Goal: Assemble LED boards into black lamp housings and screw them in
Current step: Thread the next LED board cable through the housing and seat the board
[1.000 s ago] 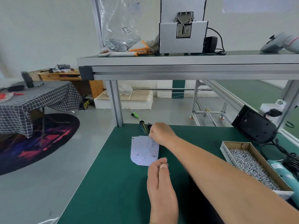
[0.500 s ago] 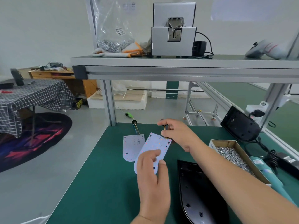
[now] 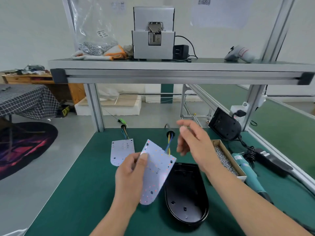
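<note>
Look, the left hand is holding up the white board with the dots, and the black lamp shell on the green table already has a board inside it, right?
Not quite. In the head view the left hand does hold the white board, but the black lamp shell on the green table is empty; its bare inside shows.

No writing can be read anywhere. The label on the plastic bag (image 3: 95,31), the wall papers (image 3: 118,5) and the power adapter (image 3: 271,159) sticker are too blurred.
</note>
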Tool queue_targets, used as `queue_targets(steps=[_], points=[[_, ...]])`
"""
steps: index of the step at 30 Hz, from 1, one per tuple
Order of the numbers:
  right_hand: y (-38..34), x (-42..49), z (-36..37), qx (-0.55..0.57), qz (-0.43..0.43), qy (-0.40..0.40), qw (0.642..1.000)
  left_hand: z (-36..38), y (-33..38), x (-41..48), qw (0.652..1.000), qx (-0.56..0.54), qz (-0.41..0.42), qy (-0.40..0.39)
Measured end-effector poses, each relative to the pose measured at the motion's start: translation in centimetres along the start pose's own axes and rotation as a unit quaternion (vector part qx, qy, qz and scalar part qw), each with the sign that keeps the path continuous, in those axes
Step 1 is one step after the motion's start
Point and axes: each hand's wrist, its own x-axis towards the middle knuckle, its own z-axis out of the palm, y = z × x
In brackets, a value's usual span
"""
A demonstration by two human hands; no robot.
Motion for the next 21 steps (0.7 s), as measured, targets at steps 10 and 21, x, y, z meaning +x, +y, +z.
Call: queue_targets(steps=[10,21], points=[[1.2,0.9,0.4,-0.281,-0.075,-0.116,0.950,-0.2,0.4,-0.3,0.971,-0.192,-0.052,-0.129],[1.2,-0.1,1.2,-0.291,-0.081,-0.198,0.933,-0.3,1.5,-0.2,0.926,-0.313,-0.099,-0.188]])
